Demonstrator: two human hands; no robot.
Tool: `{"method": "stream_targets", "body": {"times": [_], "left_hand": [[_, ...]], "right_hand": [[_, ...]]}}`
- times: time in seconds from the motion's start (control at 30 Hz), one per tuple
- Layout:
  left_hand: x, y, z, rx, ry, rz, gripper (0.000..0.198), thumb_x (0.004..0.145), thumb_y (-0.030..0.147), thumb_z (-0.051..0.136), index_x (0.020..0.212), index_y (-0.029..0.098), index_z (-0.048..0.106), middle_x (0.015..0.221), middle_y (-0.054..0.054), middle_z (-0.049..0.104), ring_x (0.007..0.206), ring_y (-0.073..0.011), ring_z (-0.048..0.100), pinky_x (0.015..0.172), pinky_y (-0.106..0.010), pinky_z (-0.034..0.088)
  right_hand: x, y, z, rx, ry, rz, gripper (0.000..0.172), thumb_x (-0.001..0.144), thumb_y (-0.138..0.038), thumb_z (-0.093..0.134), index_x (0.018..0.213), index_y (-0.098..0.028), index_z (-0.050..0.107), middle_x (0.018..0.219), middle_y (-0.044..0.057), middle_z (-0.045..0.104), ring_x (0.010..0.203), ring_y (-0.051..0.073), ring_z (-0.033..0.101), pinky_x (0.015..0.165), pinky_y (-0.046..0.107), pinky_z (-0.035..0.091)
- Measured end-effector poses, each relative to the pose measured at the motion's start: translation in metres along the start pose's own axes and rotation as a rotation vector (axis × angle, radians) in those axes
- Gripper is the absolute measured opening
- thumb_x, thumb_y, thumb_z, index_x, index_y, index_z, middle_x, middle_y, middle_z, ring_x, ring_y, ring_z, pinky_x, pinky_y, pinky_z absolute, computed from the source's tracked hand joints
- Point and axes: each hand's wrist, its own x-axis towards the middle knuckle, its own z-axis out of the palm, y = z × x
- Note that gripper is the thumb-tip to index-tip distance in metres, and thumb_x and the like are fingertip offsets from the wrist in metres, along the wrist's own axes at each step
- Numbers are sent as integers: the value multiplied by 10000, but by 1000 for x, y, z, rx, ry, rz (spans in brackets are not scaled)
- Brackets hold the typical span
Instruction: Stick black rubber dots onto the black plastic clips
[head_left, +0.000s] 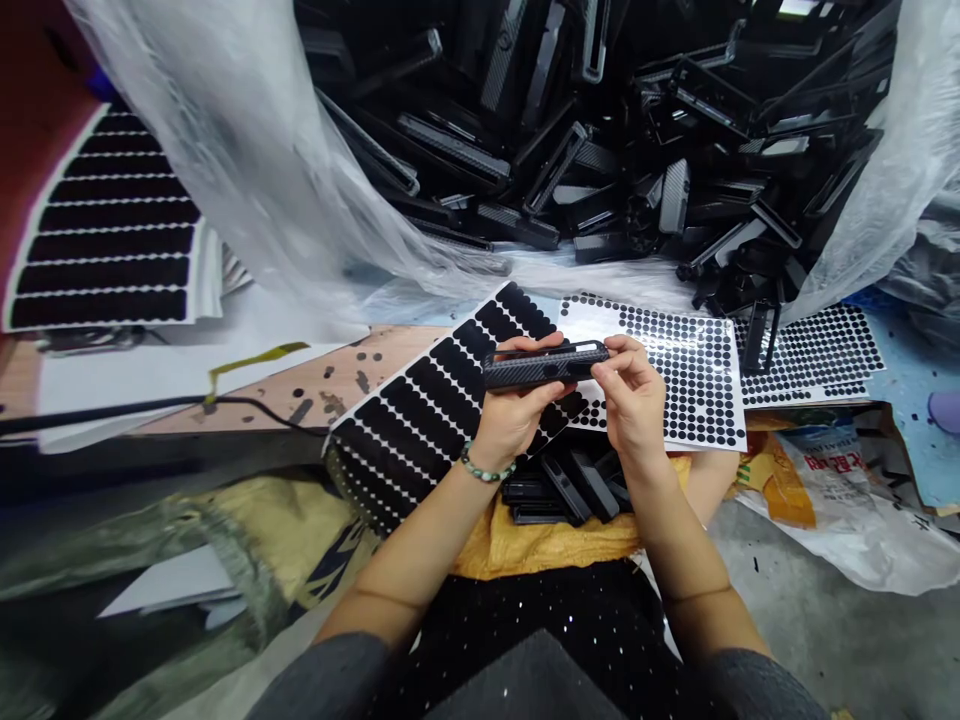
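Note:
My left hand point(517, 410) grips a black plastic frame part point(536, 368) with a carbon-weave pattern and a long slot. At its right end, the fingertips of my right hand point(630, 385) pinch together against it; I cannot make out whether a small piece is between them. Below my left wrist lies a sheet of black strip-shaped stickers point(420, 410). A white sheet of round black stickers point(682, 375) is behind my right hand. Several similar black parts point(577, 485) rest on yellow cloth point(495, 545) over my lap.
A large heap of black parts point(487, 150) fills the back, with clear plastic film point(300, 180) hanging around it. Another stack of sticker sheets point(112, 220) sits at left. A black cable point(247, 402) crosses the table's left edge. Sacks point(300, 540) stand at lower left.

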Motion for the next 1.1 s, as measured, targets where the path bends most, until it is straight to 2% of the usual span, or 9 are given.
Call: {"method": "stream_targets", "body": {"times": [0.3,0.43,0.53,0.6,0.7,0.83,0.9,0.97,1.1], "left_hand": [[-4,5,9,-5,29,65,443,684,232,869,972,269,535,1167,29,687,1059,-155,683,846,-277,614],[-4,6,13,-39,55,90,432,684,213,866,948,264,528,1140,41,687,1022,-129,688,841,-248,614],[-4,5,12,-37,82,67,438,699,235,852,975,277,515,1183,32,668,1046,-144,683,828,-241,618],[-3,2,10,-27,81,55,429,721,234,832,997,291,509,1215,37,654,1069,-147,676,835,-243,616],[-5,-5,7,10,50,65,408,754,235,806,1019,306,504,1231,43,645,1082,-145,672,845,-254,613],[-1,-9,-2,288,-110,218,435,769,234,793,1095,304,514,1262,-4,639,1157,-171,652,986,-341,559],[12,-2,-12,539,-231,276,452,792,228,756,1174,285,523,1346,-66,594,1210,-209,626,991,-375,551],[36,10,-22,798,-249,320,382,851,202,655,1211,245,538,1384,-117,560,1228,-234,607,936,-385,571],[112,34,-39,1136,-48,419,293,863,59,488,1099,187,605,1225,-112,643,1209,-243,574,1092,-467,443]], "right_hand": [[-5,0,0,-354,33,-285,253,798,-454,690,689,-231,639,1006,59,584,1030,221,579,974,442,497],[-8,-3,-3,-573,88,-395,195,830,-433,672,916,-260,695,1325,85,497,1123,254,571,1027,482,485],[-7,-1,-5,-473,61,-306,505,830,-488,661,1303,-341,559,1506,72,391,1192,263,562,1011,470,510],[-4,3,-5,-323,-32,-197,669,811,-525,672,1421,-363,449,1445,72,508,1147,236,602,981,428,541],[0,7,-4,-147,-140,-52,646,762,-531,718,1354,-321,567,1225,44,696,1080,211,656,980,382,554],[3,9,-16,-56,-42,63,450,718,-493,757,1110,-273,749,1111,21,764,1030,223,698,975,415,561],[3,8,-30,-53,32,69,406,706,-477,768,1056,-272,772,1101,23,775,1022,234,711,985,436,554],[-1,4,-45,-102,30,63,347,727,-467,755,1019,-283,783,1067,24,788,1018,240,722,996,447,545],[-12,-3,-64,-409,-372,74,271,842,-437,642,1019,-287,783,1064,41,790,1009,236,730,976,437,548]]}}
